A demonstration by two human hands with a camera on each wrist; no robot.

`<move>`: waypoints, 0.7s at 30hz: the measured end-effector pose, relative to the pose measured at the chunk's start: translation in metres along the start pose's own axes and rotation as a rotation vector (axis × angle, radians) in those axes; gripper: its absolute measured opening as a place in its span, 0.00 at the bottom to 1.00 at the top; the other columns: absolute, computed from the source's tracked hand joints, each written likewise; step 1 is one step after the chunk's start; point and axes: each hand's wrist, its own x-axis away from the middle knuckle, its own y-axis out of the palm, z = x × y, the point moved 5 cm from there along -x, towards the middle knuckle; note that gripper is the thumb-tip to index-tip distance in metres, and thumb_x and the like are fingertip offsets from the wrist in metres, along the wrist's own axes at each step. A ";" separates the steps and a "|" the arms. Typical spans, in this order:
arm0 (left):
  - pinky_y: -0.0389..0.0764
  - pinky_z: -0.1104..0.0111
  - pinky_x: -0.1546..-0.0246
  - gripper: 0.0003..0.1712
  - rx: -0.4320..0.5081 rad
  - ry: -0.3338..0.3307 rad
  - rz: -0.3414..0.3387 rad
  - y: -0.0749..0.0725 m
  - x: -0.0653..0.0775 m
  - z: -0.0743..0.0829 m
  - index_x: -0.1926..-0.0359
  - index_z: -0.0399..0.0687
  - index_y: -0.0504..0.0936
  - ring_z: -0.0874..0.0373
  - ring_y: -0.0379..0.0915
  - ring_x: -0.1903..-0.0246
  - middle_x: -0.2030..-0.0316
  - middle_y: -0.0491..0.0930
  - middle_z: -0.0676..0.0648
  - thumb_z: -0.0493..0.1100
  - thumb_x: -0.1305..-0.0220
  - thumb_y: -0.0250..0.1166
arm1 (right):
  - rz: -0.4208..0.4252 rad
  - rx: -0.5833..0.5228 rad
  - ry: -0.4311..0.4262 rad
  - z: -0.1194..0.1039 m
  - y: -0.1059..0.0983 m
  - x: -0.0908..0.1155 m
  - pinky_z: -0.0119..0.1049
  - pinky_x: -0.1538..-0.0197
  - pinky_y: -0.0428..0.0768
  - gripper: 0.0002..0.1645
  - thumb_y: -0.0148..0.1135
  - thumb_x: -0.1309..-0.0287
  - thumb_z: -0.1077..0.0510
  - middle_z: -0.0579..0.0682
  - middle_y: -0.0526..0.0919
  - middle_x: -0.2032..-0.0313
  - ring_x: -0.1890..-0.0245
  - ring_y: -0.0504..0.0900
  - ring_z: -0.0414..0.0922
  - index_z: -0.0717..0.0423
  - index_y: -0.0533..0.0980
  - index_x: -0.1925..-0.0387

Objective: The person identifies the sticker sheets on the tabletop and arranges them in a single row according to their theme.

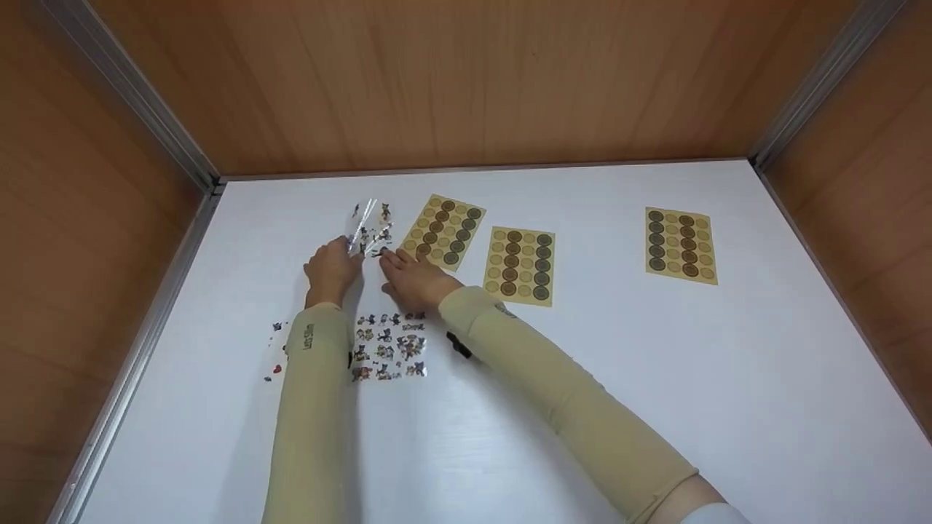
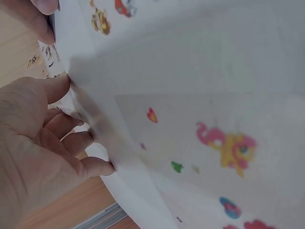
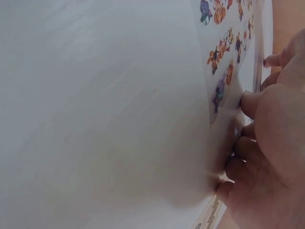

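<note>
Clear sticker sheet (image 1: 375,217) lies on the white surface (image 1: 641,386), close to the far edge and toward the far left corner. Left hand (image 1: 333,271) is at the sheet's near left corner, fingers bent, thumb apart from them; can't tell if it pinches the film. Right hand (image 1: 415,280) is palm down, fingers extended, fingertips at the sheet's near right corner, not wrapped round anything. Tilted tan sheet (image 1: 443,231) just beyond right hand, middle tan sheet (image 1: 519,266) to its right, third tan sheet (image 1: 681,245) toward the far right corner. Cartoon sticker sheet (image 1: 388,348) sits between the forearms, nearer the near edge; pony sticker sheet (image 2: 177,166) is toward the left edge, partly under left sleeve (image 1: 313,422) in head view
</note>
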 end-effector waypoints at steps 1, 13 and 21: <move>0.66 0.39 0.37 0.25 0.007 -0.002 0.002 0.000 0.000 0.000 0.35 0.31 0.73 0.33 0.75 0.44 0.43 0.78 0.30 0.44 0.25 0.58 | 0.000 -0.003 0.001 0.000 0.000 0.000 0.52 0.22 0.46 0.37 0.37 0.19 0.47 0.54 0.44 0.20 0.21 0.44 0.53 0.59 0.45 0.20; 0.75 0.46 0.41 0.25 0.013 0.008 0.026 -0.002 -0.001 0.004 0.34 0.32 0.73 0.34 0.77 0.45 0.44 0.79 0.30 0.42 0.26 0.60 | -0.022 -0.094 -0.004 0.006 -0.005 0.002 0.48 0.22 0.43 0.38 0.37 0.19 0.45 0.51 0.41 0.19 0.21 0.40 0.51 0.57 0.44 0.19; 0.73 0.45 0.38 0.28 0.009 0.018 0.044 -0.001 0.000 0.002 0.31 0.32 0.69 0.33 0.74 0.43 0.41 0.77 0.29 0.39 0.28 0.61 | -0.033 -0.098 -0.011 0.006 -0.002 0.001 0.48 0.22 0.41 0.38 0.36 0.20 0.44 0.49 0.41 0.19 0.21 0.39 0.50 0.54 0.44 0.19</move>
